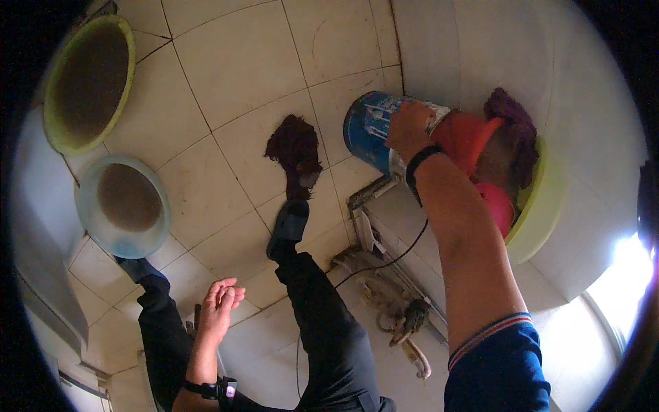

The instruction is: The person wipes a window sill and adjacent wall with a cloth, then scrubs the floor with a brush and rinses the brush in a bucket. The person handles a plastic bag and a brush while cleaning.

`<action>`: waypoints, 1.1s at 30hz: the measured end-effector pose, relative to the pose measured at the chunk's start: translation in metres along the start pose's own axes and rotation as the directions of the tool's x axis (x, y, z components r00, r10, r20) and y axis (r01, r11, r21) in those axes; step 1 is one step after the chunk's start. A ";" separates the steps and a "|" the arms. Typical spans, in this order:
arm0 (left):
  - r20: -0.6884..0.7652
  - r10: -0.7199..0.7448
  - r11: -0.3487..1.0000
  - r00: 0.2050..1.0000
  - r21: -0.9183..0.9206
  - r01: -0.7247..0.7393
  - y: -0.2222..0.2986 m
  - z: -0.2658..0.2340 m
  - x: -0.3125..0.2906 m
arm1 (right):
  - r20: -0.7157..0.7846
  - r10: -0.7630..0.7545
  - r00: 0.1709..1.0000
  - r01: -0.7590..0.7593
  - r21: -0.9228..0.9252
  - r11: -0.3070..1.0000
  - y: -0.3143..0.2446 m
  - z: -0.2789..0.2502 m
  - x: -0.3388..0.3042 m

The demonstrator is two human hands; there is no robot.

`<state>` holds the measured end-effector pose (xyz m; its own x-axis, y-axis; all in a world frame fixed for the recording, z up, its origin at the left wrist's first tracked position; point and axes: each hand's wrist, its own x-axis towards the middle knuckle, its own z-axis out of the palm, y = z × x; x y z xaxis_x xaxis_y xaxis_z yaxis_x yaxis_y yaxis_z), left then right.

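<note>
My right hand (410, 128), reaching out on the right, is closed on a blue bucket (362, 130) with worn white markings. The bucket lies tipped toward a red plastic vessel (467, 141) beside it; my hand hides part of its rim. My left hand (221, 302) hangs low at left, fingers loosely bent and slightly apart, holding nothing. On the tiles between the hands lies a crumpled dark maroon rag (296, 151).
A yellow-green basin (129, 75) and a pale translucent basin (159, 226), both with murky water, stand at left. Another yellow-green basin (539, 223) holds red things at right, beside a purple cloth (511, 120). A pipe (415, 357) and cable (384, 264) lie near my legs.
</note>
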<state>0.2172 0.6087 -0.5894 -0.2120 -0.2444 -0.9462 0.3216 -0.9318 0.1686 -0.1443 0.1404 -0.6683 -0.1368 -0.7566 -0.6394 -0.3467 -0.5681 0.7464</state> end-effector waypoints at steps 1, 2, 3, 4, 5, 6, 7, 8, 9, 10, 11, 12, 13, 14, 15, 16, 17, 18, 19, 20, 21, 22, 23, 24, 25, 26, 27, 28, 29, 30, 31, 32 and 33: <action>0.004 0.001 1.000 1.000 -0.004 -0.001 0.000 0.000 0.000 | 0.011 -0.036 0.999 0.036 -0.022 0.999 -0.003 0.013 -0.010; 0.003 0.001 1.000 1.000 0.000 -0.001 0.001 0.000 0.000 | 0.000 -0.070 0.998 0.070 -0.050 0.996 -0.005 0.024 -0.017; 0.003 -0.002 1.000 1.000 0.005 0.002 0.001 0.001 -0.001 | 0.036 -0.054 0.998 0.056 -0.044 0.997 -0.008 0.031 -0.021; 0.004 0.000 1.000 1.000 0.012 0.000 0.002 0.001 -0.002 | 0.046 -0.038 0.998 0.040 -0.045 0.998 -0.012 0.038 -0.027; 0.004 0.004 1.000 1.000 0.019 -0.004 0.002 0.001 -0.002 | 0.068 -0.025 0.997 0.028 -0.039 0.999 -0.014 0.042 -0.030; 0.005 0.008 1.000 1.000 0.026 -0.009 0.003 0.001 -0.003 | 0.108 -0.025 0.994 0.027 -0.021 0.999 -0.016 0.046 -0.034; 0.005 0.010 0.999 1.000 0.031 -0.010 0.004 0.001 -0.004 | 0.161 -0.029 0.986 0.029 0.005 1.000 -0.018 0.049 -0.038; 0.004 0.011 0.999 1.000 0.036 -0.011 0.004 0.002 -0.004 | 0.217 -0.035 0.976 0.029 0.030 0.999 -0.020 0.052 -0.042; 0.000 0.021 0.999 1.000 0.042 -0.021 0.004 0.002 -0.005 | 0.215 -0.046 0.975 0.040 0.033 0.999 -0.021 0.055 -0.047; 0.005 0.019 0.999 1.000 0.042 -0.020 0.005 0.003 -0.005 | 0.218 -0.058 0.974 0.052 0.033 0.998 -0.022 0.058 -0.052; 0.008 0.027 0.999 1.000 0.042 -0.027 0.004 0.003 -0.005 | 0.216 -0.069 0.974 0.066 0.025 0.998 -0.022 0.060 -0.056; 0.012 0.035 0.999 0.999 0.040 -0.036 0.004 0.004 -0.005 | 0.214 -0.081 0.974 0.080 0.016 0.997 -0.022 0.062 -0.060; 0.008 0.029 0.999 1.000 0.044 -0.030 0.004 0.004 -0.005 | 0.210 -0.094 0.973 0.095 0.002 0.995 -0.023 0.064 -0.064; 0.004 0.027 0.998 1.000 0.048 -0.027 0.004 0.004 -0.004 | 0.189 -0.111 0.976 0.118 -0.026 0.993 -0.024 0.066 -0.067; 0.000 0.026 0.998 1.000 0.051 -0.026 0.004 0.005 -0.004 | 0.163 -0.096 0.982 0.101 -0.020 0.995 -0.025 0.068 -0.071; 0.008 0.029 0.998 1.000 0.048 -0.030 0.003 0.004 -0.004 | 0.121 -0.087 0.989 0.091 -0.027 0.996 -0.025 0.069 -0.074; 0.014 0.033 0.998 0.999 0.045 -0.034 0.003 0.004 -0.004 | 0.093 -0.072 0.993 0.077 -0.049 0.996 -0.027 0.070 -0.076; 0.009 0.026 0.998 1.000 0.049 -0.026 0.003 0.004 -0.004 | 0.098 -0.079 0.992 0.083 -0.033 0.996 -0.028 0.071 -0.079; 0.017 0.041 0.998 0.999 0.040 -0.041 0.003 0.004 -0.004 | 0.119 -0.080 0.990 0.085 -0.034 0.996 -0.029 0.071 -0.080; 0.015 0.045 0.998 0.999 0.039 -0.046 0.003 0.003 -0.004 | 0.156 -0.080 0.985 0.087 -0.036 0.996 -0.029 0.071 -0.081; 0.013 0.050 0.998 0.999 0.037 -0.050 0.004 0.003 -0.005 | 0.145 -0.076 0.987 0.081 -0.027 0.996 -0.029 0.070 -0.082; 0.012 0.049 0.998 0.999 0.037 -0.049 0.004 0.002 -0.006 | 0.149 -0.071 0.986 0.074 -0.018 0.997 -0.029 0.069 -0.082; 0.011 0.048 0.998 0.999 0.037 -0.048 0.004 0.002 -0.007 | 0.154 -0.066 0.986 0.068 -0.010 0.998 -0.029 0.067 -0.082; 0.017 0.062 0.997 0.998 0.034 -0.062 0.004 0.001 -0.007 | 0.045 -0.094 0.995 0.092 0.054 0.994 -0.030 0.066 -0.081; 0.024 0.055 0.998 0.998 0.038 -0.056 0.004 0.001 -0.008 | -0.063 -0.116 0.991 0.123 0.117 0.985 -0.032 0.064 -0.080; 0.034 0.063 0.997 0.997 0.044 -0.065 0.005 0.001 -0.009 | -0.164 -0.130 0.978 0.157 0.167 0.973 -0.036 0.063 -0.082; 0.024 0.066 0.996 0.998 0.059 -0.067 0.006 0.000 -0.009 | -0.209 -0.179 0.962 0.235 0.287 0.929 -0.044 0.059 -0.080; 0.040 0.076 0.996 0.996 0.051 -0.078 0.007 0.000 -0.009 | -0.250 -0.218 0.943 0.304 0.386 0.871 -0.056 0.055 -0.075; 0.042 0.079 0.995 0.996 0.054 -0.081 0.008 -0.001 -0.010 | -0.281 -0.253 0.926 0.364 0.482 0.797 -0.068 0.053 -0.072; 0.041 0.069 0.995 0.997 0.073 -0.072 0.009 -0.001 -0.009 | -0.246 -0.216 0.945 0.323 0.591 0.739 -0.086 0.052 -0.074; 0.042 0.093 0.993 0.995 0.067 -0.096 0.012 -0.002 -0.010 | -0.195 -0.189 0.963 0.271 0.693 0.668 -0.107 0.052 -0.076; 0.061 0.115 0.991 0.991 0.064 -0.119 0.014 -0.003 -0.009 | -0.139 -0.171 0.975 0.214 0.783 0.585 -0.124 0.052 -0.075; 0.076 0.143 0.986 0.987 0.073 -0.149 0.016 -0.004 -0.010 | -0.115 -0.181 0.977 0.193 0.838 0.510 -0.140 0.054 -0.073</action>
<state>0.2286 0.5973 -0.5781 -0.2332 -0.3950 -0.8886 0.2816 -0.9021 0.3271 -0.1358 0.2920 -0.7360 0.0354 -0.6733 -0.7385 -0.9810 -0.1646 0.1030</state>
